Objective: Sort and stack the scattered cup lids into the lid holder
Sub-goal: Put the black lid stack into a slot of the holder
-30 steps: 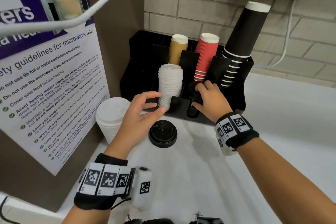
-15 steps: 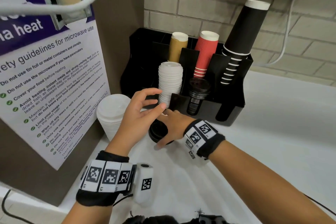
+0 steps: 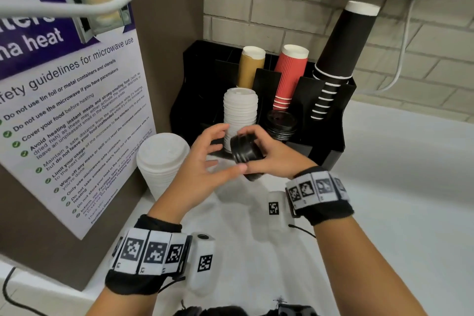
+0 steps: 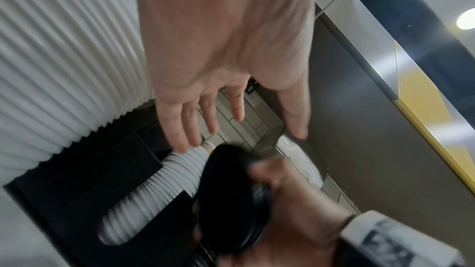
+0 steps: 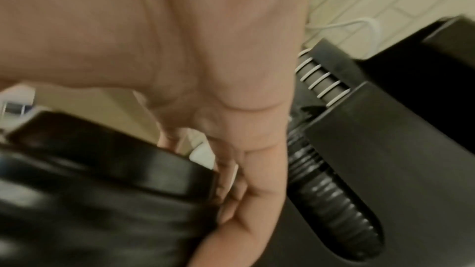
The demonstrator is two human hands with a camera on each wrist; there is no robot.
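The right hand (image 3: 266, 159) grips a black lid (image 3: 243, 150), fingers curled over its rim and thumb beneath, holding it tilted on edge above the white counter (image 3: 384, 187), just in front of the black holder (image 3: 331, 120). In the right wrist view the lid's glossy rim fills the lower left, with fingers wrapped against its edge (the picture is blurred). The left hand (image 3: 205, 161) hovers beside the lid with fingers spread and loosely bent, grasping nothing; its thumb tip lies near the lid's lower edge, though whether it touches I cannot tell.

Inside the holder, a tall stack of white lids (image 3: 239, 113) stands in a front slot, and a shorter stack of black lids (image 3: 282, 124) sits in the slot to its right. Behind them rise a tan cup stack (image 3: 250, 67), a red ribbed cup stack (image 3: 289, 74) and a tall black cup stack (image 3: 341, 43) leaning right. Another pile of white lids (image 3: 161, 161) rests on the counter left of the holder, close to a microwave safety poster (image 3: 69, 100).
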